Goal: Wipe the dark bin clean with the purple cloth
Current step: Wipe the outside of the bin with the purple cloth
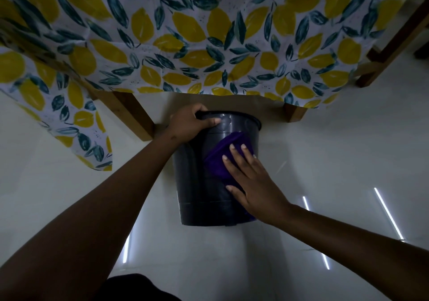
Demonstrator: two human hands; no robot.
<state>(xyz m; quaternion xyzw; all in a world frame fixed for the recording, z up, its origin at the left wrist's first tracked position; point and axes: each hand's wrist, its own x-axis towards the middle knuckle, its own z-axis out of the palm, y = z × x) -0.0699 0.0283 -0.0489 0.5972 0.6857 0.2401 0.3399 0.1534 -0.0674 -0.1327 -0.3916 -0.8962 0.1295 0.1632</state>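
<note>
The dark bin [199,184] lies tipped on the pale floor, its rim pointing away from me towards the table and its base nearest me. My left hand [189,125] grips the rim at the upper left. My right hand [253,180] lies flat with fingers spread, pressing the purple cloth [226,152] against the bin's side on the right. Most of the cloth is hidden under that hand.
A table draped with a lemon-and-leaf print cloth [209,33] hangs over the far side. Wooden legs [134,115] stand left of the bin, and another leg [294,113] to its right. More wooden framing [390,52] is at the upper right. The glossy floor [336,156] reflects light strips.
</note>
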